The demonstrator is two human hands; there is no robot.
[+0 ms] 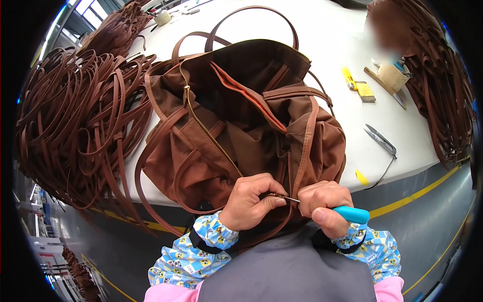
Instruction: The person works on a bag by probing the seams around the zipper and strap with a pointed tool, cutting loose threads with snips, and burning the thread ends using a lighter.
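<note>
Grey apron (287, 267), nearest the camera; beyond it a brown bag (251, 146) rests, mouth gaping, on the white surface (342, 55), its near part hanging over the edge. From my remote station I judge the bag soft and limp, light for its bulk, unlikely to slip but prone to fold under a pull; I would take hold at the stitched edges or the straps, where the material looks firmer. I judge the blue-handled tool (353, 215) light and rigid, its thin metal shaft perhaps sharp at the tip, so the handle is the proper hold. Right hand (327, 199): fingers wrapped around the handle, knuckles uppermost, shaft directed leftward. Left hand (251, 201): thumb and index finger pinching a small dark piece (274, 195) at the shaft's end; I cannot tell whether the tip enters it. Both forearms, in patterned sleeves (188, 256), angle inward, so that the hands nearly meet.
</note>
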